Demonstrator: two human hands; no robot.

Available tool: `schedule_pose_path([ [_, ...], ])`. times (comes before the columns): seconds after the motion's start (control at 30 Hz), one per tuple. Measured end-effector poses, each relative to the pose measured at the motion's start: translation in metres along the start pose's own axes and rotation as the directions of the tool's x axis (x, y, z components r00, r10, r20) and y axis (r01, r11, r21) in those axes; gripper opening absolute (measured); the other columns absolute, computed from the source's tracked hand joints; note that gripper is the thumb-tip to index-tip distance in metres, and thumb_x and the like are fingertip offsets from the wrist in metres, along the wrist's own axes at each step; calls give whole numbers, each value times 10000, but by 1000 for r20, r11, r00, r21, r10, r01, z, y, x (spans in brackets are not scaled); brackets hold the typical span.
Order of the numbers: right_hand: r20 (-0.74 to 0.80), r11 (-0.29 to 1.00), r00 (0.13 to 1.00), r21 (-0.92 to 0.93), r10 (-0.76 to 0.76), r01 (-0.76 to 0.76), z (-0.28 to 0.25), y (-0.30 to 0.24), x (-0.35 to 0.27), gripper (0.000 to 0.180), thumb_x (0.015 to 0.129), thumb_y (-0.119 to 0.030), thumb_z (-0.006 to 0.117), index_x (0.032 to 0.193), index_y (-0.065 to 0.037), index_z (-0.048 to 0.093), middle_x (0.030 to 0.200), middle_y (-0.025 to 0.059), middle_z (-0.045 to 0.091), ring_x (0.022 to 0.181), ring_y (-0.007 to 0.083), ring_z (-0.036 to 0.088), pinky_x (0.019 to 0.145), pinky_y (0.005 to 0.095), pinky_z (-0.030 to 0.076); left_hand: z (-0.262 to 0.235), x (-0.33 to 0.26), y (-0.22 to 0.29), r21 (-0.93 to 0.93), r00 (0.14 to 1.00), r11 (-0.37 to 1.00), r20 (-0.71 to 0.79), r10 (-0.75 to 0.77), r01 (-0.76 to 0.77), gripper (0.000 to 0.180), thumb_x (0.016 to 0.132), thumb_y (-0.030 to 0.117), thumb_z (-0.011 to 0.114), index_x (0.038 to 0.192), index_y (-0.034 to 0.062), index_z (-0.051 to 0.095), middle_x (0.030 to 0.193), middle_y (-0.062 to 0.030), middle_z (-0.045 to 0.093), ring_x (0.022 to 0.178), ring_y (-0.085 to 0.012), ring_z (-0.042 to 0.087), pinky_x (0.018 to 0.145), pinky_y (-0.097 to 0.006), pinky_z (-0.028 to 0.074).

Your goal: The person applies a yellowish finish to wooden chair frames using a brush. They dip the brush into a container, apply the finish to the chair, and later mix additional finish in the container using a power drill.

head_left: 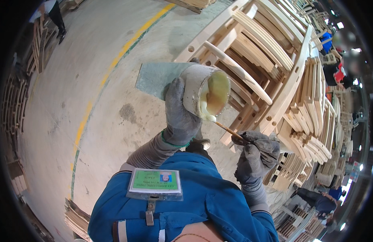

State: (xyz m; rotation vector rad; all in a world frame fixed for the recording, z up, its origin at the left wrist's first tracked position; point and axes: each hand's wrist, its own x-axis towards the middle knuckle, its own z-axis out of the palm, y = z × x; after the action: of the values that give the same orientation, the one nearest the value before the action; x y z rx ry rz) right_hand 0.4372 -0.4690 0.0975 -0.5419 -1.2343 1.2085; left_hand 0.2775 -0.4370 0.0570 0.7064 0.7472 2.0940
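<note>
Your left hand [179, 115] in a grey glove grips a glue-crusted cylindrical pot of yellowish glue [204, 93], tilted. At four o'clock, your gloved right hand [255, 155] closes its fingers around a thin wooden stick [228, 130], tip at the pot's rim, above stacked pale wooden chair frames [271, 60].

Both hands in grey knit cloth gloves, matt, fuzzy, grimy at the fingers. Left hand [179, 115] grips a cup [202, 92], outside crusted with dried whitish glue, rough and dull; inside wet cream glue, glossy. Right hand [255, 155] pinches a thin wooden stick [228, 130], bare wood, tip coated in wet glue. Beyond the hands: stacked chair frames [267, 60], raw unfinished pale wood, sanded smooth, matt. Behind the cup a flat grey board [156, 78], dull. Floor [93, 88] below the left hand is concrete, matt, stained, with a worn yellow painted line [126, 48]. Sleeves blue woven cloth
</note>
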Motion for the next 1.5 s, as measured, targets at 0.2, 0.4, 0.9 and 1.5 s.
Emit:
schedule_pose_path([
  [0.2, 156, 908, 970, -405, 184, -107, 14, 12, 84, 121, 820, -46, 615, 893, 40, 574, 891, 150, 632, 772, 183, 645, 711, 291, 545, -50, -2, 8, -506, 971, 856, -137, -196, 102, 479, 857, 189, 555, 1276, 43, 374, 1251, -129, 461, 1176, -242, 453, 1018, -386, 378],
  [0.4, 517, 722, 807, -670, 286, 174, 28, 94, 204, 138, 825, -150, 620, 863, -18, 610, 742, 48, 632, 665, 120, 602, 592, 258, 472, -118, -20, 25, 784, 925, 560, 46, 378, -268, 655, 708, 8, 721, 1247, 4, 349, 1232, -133, 466, 1157, -240, 467, 1010, -367, 372],
  [0.9, 653, 545, 633, -736, 415, 402, 65, 139, 230, 134, 806, -134, 612, 854, -13, 580, 693, 105, 625, 654, 218, 623, 613, 315, 480, -151, -27, 55, -75, 894, 992, -445, 57, -101, 408, 947, 289, 389, 1265, 35, 408, 1315, -141, 433, 1248, -259, 393, 1056, -396, 333],
  [1.5, 649, 506, 568, -757, 506, 414, 73, 132, 238, 204, 831, -233, 584, 856, -35, 541, 669, 142, 587, 679, 318, 608, 615, 407, 457, -114, 15, 31, -55, 880, 985, -461, 117, -160, 388, 915, 218, 450, 1243, 15, 401, 1276, -162, 458, 1200, -269, 439, 1010, -411, 394],
])
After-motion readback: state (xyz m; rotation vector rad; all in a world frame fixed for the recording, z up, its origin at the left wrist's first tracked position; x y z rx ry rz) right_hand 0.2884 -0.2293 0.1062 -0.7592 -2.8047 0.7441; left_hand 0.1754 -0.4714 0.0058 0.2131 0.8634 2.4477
